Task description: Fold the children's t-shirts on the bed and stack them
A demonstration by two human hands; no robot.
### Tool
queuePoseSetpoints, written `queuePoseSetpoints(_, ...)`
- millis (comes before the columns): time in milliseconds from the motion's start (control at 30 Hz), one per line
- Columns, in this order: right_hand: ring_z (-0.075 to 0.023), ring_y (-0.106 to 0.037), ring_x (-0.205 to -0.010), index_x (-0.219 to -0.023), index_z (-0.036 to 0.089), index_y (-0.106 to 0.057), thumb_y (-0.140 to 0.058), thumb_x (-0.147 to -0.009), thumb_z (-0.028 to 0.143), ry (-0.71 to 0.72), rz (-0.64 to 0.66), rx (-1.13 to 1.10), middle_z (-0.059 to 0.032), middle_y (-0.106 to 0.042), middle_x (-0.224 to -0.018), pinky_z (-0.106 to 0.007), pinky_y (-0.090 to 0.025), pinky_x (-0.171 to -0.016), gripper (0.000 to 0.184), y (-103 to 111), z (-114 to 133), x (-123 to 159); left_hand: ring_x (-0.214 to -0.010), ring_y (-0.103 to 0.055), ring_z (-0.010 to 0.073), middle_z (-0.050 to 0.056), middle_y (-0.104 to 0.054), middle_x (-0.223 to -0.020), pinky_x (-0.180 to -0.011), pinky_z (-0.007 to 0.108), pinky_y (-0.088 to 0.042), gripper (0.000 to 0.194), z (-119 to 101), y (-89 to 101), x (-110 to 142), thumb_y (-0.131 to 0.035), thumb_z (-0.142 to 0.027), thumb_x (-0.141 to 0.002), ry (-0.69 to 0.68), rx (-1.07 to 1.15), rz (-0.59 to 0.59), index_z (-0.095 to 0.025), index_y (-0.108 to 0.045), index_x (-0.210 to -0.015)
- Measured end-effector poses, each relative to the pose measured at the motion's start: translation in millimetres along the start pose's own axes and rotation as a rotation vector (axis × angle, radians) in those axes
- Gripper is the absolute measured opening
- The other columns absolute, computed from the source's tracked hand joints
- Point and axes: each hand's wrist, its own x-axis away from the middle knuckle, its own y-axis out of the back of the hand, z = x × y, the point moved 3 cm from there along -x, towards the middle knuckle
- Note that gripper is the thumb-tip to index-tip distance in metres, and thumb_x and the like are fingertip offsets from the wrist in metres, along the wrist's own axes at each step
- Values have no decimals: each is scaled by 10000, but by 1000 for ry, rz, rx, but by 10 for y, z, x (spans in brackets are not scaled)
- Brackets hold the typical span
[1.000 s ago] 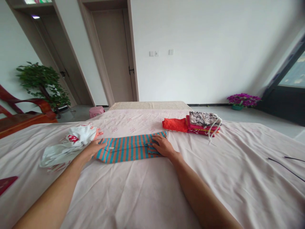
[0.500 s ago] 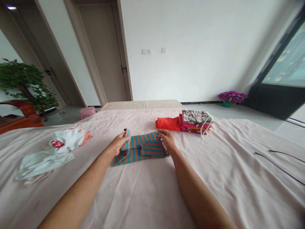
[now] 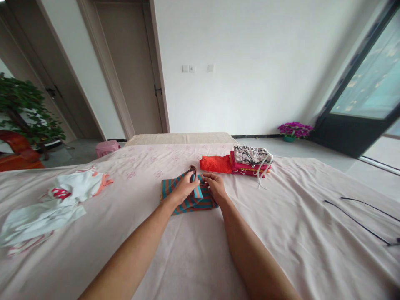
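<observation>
A teal and brown striped garment point(image 3: 193, 205) lies partly folded on the pale pink bedsheet point(image 3: 187, 250). My left hand point(image 3: 185, 186) pinches a raised edge of it and holds that flap over the garment's middle. Close beside, at the garment's right side, is my right hand point(image 3: 215, 187), its fingers bent onto the cloth; the fingertips are partly hidden, and I cannot tell whether they grip it. Just beyond the hands lies a folded orange-red cloth point(image 3: 215, 163), touching a stack of folded clothes point(image 3: 251, 160) topped by a printed piece with a white drawstring.
At the left, white crumpled clothes point(image 3: 70, 189) with red and orange trim lie on the sheet. Black cords point(image 3: 359, 221) stretch over the right side. A pink stool point(image 3: 107, 148) stands beyond the far left edge. Purple flowers point(image 3: 295, 129) stand by the wall.
My left hand has moved right, carrying the garment's left edge over toward its middle, near my right hand. The right hand stays at the right side. The view has shifted slightly.
</observation>
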Motion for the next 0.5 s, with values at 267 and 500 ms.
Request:
queuePoseSetpoints(267,-241,-643,-1008,-1277,248,-619,-489,-887,531,58,23,701,-61,-713,-1091,-330,-472,-869,499,-22,221,107,-916,-694,186,78,-727,-1017,-866,337,-548,283,245,492,147,-465,-240,-883,-230,-345,-218,-175,-670,-1066)
queuePoseSetpoints(500,-222,-644,-1041,-1349,267,-543,-506,-819,232,40,41,933,-54,-698,-1154,-295,-462,-852,532,-26,319,147,-1197,-598,225,113,-661,-1246,-1065,412,-452,373,603,826,372,-438,-209,-882,-388,-627,-288,-169,-606,-1212)
